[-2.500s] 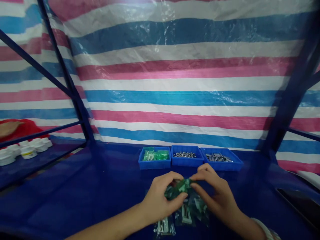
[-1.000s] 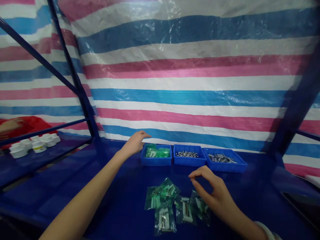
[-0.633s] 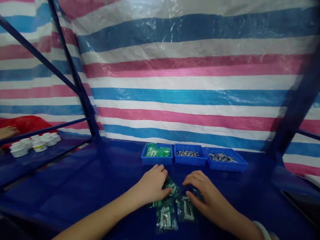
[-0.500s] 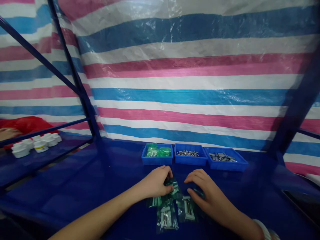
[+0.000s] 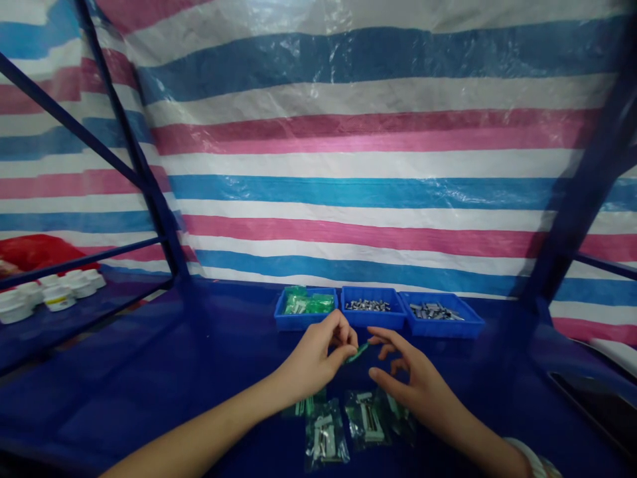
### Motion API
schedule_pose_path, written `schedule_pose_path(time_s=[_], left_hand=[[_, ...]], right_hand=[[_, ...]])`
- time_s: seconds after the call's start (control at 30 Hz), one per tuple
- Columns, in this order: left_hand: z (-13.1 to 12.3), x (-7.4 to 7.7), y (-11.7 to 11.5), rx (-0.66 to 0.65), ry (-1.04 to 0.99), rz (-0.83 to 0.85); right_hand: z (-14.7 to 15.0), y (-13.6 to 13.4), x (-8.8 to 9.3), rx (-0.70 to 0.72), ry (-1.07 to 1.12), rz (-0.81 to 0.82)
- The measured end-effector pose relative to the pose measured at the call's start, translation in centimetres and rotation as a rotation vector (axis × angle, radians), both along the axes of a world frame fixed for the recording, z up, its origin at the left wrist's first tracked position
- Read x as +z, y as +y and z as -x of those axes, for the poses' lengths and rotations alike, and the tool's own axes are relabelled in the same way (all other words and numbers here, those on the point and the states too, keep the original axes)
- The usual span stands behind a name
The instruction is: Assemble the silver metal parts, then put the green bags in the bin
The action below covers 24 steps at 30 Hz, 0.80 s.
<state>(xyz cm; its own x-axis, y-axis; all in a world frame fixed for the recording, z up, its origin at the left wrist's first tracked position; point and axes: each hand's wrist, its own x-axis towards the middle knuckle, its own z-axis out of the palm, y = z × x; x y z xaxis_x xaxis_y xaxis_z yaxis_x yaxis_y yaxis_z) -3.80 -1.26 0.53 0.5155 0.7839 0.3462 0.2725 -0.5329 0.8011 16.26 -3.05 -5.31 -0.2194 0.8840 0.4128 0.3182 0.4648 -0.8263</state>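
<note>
My left hand [image 5: 328, 352] pinches a small green plastic bag [image 5: 357, 353] by its edge, above the blue table. Just right of it hovers my right hand [image 5: 408, 372], its fingers spread and the thumb apart, with nothing seen in its grasp. Its fingertips come close to the bag's far end; whether they touch I cannot tell. Below the hands lie clear bags of small parts: one bag [image 5: 326, 438] in front, a second bag [image 5: 367, 419] beside it. A greenish bag [image 5: 402, 415] lies partly under my right hand, and another [image 5: 304, 406] is half hidden by my left wrist.
Three blue bins line the back: a left bin [image 5: 298, 324] with green bags, a middle bin [image 5: 375, 320] with small metal pieces, a right bin [image 5: 442, 326] with metal parts. White jars [image 5: 60, 297] stand left behind a blue frame [image 5: 159, 212]. A dark flat device [image 5: 592, 405] lies right.
My left hand has lifted a green bag off the group on the table, turning it edge-on. My right hand stays open, its fingers more stretched. The view has shifted slightly right.
</note>
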Motion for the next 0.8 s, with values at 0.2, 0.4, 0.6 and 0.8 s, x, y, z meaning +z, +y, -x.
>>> schedule_pose_path(time_s=[0.2, 0.4, 0.6, 0.8], left_hand=[[-0.4, -0.5, -0.7, 0.015, -0.325, 0.214], [-0.1, -1.8, -0.9, 0.054, -0.436, 0.622], [-0.1, -1.7, -2.1, 0.085, -0.412, 0.563], [1.1, -1.1, -2.9, 0.021, -0.031, -0.8]], right_hand=[[0.3, -0.4, 1.2, 0.09, 0.147, 0.215], [0.3, -0.4, 1.4, 0.168, 0.444, 0.54], [0.2, -0.7, 1.8, 0.154, 0.395, 0.462], [-0.8, -1.9, 2.6, -0.017, -0.043, -0.487]])
